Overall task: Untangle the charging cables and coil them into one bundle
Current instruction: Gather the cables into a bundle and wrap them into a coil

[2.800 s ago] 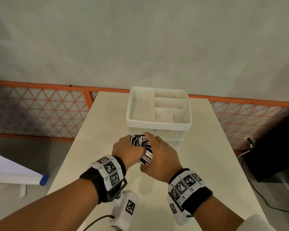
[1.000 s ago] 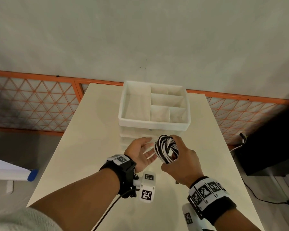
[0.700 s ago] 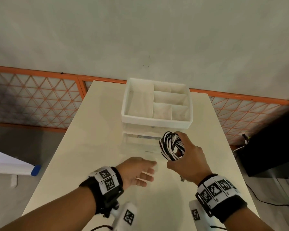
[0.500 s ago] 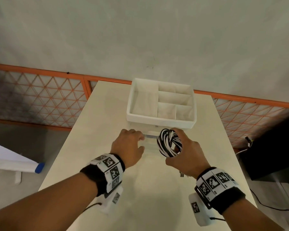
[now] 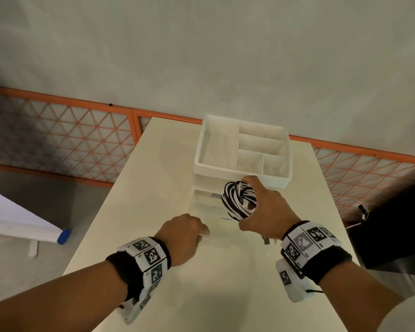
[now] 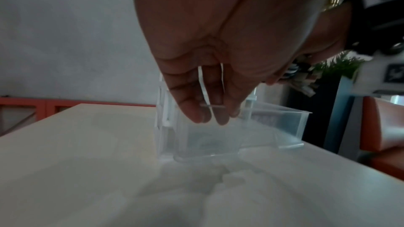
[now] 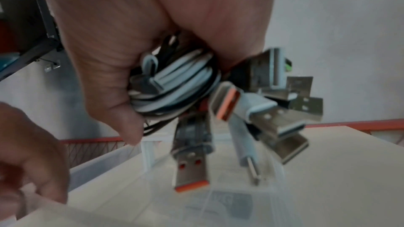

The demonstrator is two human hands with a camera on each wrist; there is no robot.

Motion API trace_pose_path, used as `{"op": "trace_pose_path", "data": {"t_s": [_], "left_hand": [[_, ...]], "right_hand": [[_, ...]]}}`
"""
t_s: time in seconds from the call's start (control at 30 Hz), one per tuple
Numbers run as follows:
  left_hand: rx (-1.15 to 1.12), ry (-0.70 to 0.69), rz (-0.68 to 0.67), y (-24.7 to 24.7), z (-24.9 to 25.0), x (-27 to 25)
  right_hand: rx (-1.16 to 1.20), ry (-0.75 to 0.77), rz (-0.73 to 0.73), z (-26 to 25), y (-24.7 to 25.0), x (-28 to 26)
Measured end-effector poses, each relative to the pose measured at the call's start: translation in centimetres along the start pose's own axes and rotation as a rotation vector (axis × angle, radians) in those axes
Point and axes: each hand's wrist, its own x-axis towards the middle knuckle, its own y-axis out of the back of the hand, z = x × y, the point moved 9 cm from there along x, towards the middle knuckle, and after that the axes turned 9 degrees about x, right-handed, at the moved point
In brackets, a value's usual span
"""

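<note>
My right hand grips a coiled bundle of black and white charging cables just above and in front of the white organizer. In the right wrist view the bundle sits in my curled fingers, and several USB plugs hang loose below it. My left hand hooks its fingers over the front wall of a clear plastic drawer. The drawer stands pulled out from under the organizer's tray, beneath the bundle, and looks empty.
The organizer's top tray has several empty compartments. It stands at the far middle of the cream table. An orange mesh fence runs behind the table. A black object stands off the right edge, and a white roll with a blue cap lies at the left.
My left hand let go of the bundle, reached the clear drawer's front and drew it out toward me. The right hand kept the bundle and stays over the drawer.
</note>
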Motion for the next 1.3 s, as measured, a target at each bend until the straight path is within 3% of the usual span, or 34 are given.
{"op": "trace_pose_path", "data": {"t_s": [0.17, 0.27, 0.37, 0.43, 0.53, 0.73, 0.83, 0.93, 1.03, 1.13, 1.23, 1.3], "left_hand": [[-0.061, 0.052, 0.049, 1.5, -0.4, -0.4], [-0.132, 0.088, 0.163, 2.5, -1.0, 0.0], [-0.185, 0.004, 0.332, 3.5, -0.4, 0.4], [-0.154, -0.101, 0.361, 3.4, 0.6, 0.8], [-0.094, -0.195, 0.297, 2.1, 2.0, 2.0], [0.047, -0.058, 0.085, 0.2, 2.1, 4.2], [0.112, -0.036, 0.048, -1.1, 2.1, 5.0], [0.134, 0.051, 0.04, -1.7, 1.7, 5.8], [0.142, 0.111, 0.044, -1.4, 1.8, 6.3], [0.139, 0.097, 0.041, -1.3, 2.2, 6.2], [0.111, 0.038, 0.007, -1.0, 2.9, 5.5], [0.076, 0.002, -0.022, -0.5, 3.2, 4.7]], "right_hand": [[-0.195, 0.048, -0.1, -0.9, -1.8, 1.7], [-0.371, 0.062, -0.173, -1.1, -3.6, 2.5], [-0.467, 0.06, -0.253, -0.8, -5.3, 3.3], [-0.481, 0.069, -0.3, -0.6, -6.2, 3.5], [-0.435, 0.103, -0.325, -0.6, -6.9, 3.7], [-0.106, 0.077, -0.318, 0.5, -6.9, 3.0], [-0.133, 0.111, -0.251, 0.8, -5.1, 2.2], [-0.172, 0.219, -0.093, 0.1, -3.3, 0.1], [-0.233, 0.314, -0.043, 0.7, -5.4, -3.0], [-0.429, 0.288, 0.04, 3.7, -9.0, -4.8], [-0.401, 0.318, 0.237, 4.6, -9.4, -5.0], [-0.365, 0.329, 0.294, 4.4, -9.3, -4.7]]}}
